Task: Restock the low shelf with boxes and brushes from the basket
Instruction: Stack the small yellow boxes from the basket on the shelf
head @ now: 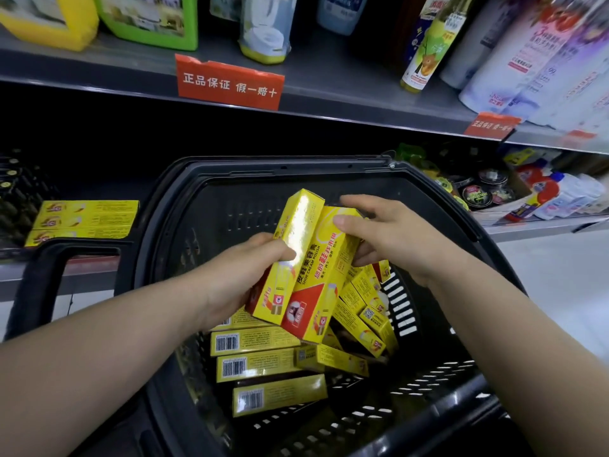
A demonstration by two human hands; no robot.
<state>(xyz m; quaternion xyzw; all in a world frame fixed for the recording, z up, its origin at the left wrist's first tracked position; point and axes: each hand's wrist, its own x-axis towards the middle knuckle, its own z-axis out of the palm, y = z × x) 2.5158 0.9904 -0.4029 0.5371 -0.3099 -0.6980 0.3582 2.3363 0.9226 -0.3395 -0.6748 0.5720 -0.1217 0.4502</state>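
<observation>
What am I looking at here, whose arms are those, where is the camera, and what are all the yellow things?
There is no machine here: these are a person's two bare arms, filmed by one wide-angle camera worn on the head, looking forward and down. The left hand grips a yellow box marked shoe cream polish. The right hand pinches a second yellow box that touches the first. Both are held above a black basket, where more loose boxes lie jumbled. Behind it, to the left, a stack of the same boxes sits on the low shelf. The upper shelf carries bottles and a red tag. No brushes show.
</observation>
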